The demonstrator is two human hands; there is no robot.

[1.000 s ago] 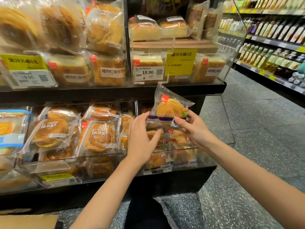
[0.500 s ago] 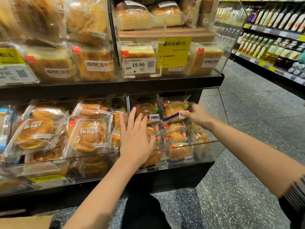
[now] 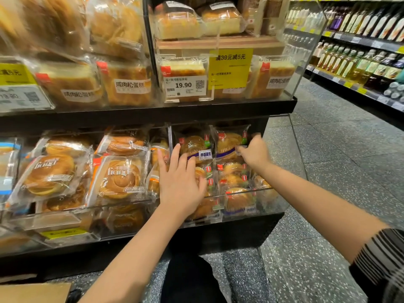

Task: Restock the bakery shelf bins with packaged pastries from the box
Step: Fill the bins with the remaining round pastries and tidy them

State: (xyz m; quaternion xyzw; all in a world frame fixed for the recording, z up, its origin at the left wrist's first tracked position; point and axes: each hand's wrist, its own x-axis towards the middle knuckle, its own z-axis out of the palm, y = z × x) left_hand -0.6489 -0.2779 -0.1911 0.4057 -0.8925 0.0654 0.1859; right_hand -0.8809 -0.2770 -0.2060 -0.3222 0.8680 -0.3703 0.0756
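Note:
The lower right clear bin is packed with several wrapped round pastries. At its back right stands one packaged pastry, upright in the rear row; my right hand pinches its lower right corner. Beside it on the left is a similar packet with a white label. With straight, spread fingers, my left hand presses on the packets at the bin's front left. A corner of the cardboard box shows at the bottom left on the floor.
A neighbouring bin to the left holds larger wrapped buns. The upper shelf overhangs the bins and carries cake packets and a 19.90 price tag. Speckled aisle floor runs to the right, past a bottle shelf.
My right hand carried the packet down from in front of the upper shelf and set it upright in the bin's back row. My left hand spread flat over the front packets.

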